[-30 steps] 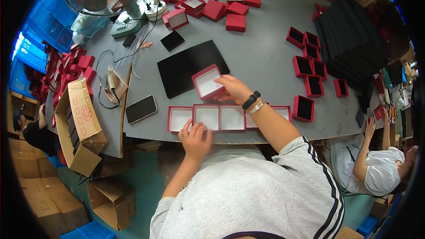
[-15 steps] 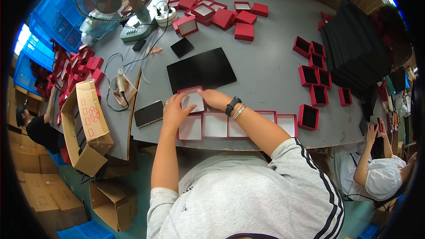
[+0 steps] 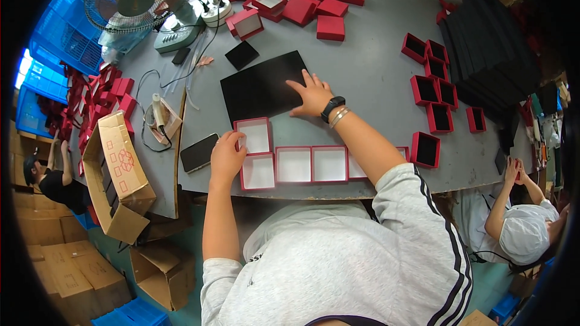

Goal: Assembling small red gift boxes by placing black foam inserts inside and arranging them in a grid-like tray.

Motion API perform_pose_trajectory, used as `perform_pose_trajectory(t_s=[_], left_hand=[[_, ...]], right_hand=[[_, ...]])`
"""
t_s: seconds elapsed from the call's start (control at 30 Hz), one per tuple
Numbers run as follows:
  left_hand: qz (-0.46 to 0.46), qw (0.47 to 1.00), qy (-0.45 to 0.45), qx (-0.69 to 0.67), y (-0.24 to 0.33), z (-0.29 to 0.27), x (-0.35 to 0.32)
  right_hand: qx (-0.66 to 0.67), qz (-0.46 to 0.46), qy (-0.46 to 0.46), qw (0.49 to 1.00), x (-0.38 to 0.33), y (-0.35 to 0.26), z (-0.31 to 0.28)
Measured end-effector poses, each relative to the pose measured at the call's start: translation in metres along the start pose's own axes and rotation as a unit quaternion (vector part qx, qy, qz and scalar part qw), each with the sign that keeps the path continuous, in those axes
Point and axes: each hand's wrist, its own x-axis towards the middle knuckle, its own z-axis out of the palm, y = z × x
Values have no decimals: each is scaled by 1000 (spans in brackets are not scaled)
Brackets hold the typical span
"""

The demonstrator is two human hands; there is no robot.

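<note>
Red-rimmed and white inside, the open tray (image 3: 254, 135) sits at the near left of the grey table (image 3: 362, 72), and my left hand (image 3: 226, 156) has its fingers curled on the tray's left wall, thumb side toward me, so it is gripping that edge rather than lying flat. Just below it a row of like trays (image 3: 294, 165) runs along the table's front edge, touching side to side. My right hand (image 3: 311, 94) lies open, fingers spread, palm down on the right part of the black sheet (image 3: 263, 86), which lies flat just beyond the held tray. A dark watch and pale bangles (image 3: 336, 111) ring that wrist. As I judge it, the work in hand is pairing a black liner with the white tray, and to do it well I would keep the left hand steady so the tray does not skate toward the phone (image 3: 199, 152) at its left, and press lightly with the right so only the top sheet slides, if it is a stack; I cannot tell. More red boxes (image 3: 331, 28) lie well apart at the far side, near a desk fan (image 3: 142, 0). Black-lined trays (image 3: 426, 148) stand to the right, and another person's hands (image 3: 512, 172) work at that edge.
</note>
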Motion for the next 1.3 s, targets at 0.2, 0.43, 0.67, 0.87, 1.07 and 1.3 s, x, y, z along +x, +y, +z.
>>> perform_pose_trajectory(t_s=[0.2, 0.43, 0.67, 0.87, 1.07, 1.3], left_hand=[[-27, 999, -10, 18, -5, 2, -3], [18, 996, 69, -57, 16, -9, -37], [89, 995, 37, -27, 25, 18, -75], [115, 991, 65, 8, 26, 25, -56], [118, 989, 78, 40, 31, 31, -51], [89, 988, 117, 40, 32, 40, -47]], right_hand=[[-30, 20, 63, 997, 28, 13, 12], [9, -16, 102, 995, -17, 29, -26], [94, -105, 12, 990, -173, 20, -37], [70, 3, 135, 988, -144, 42, -1], [58, 46, 130, 989, -87, 24, 12], [75, 73, 90, 990, -60, 9, 6]])
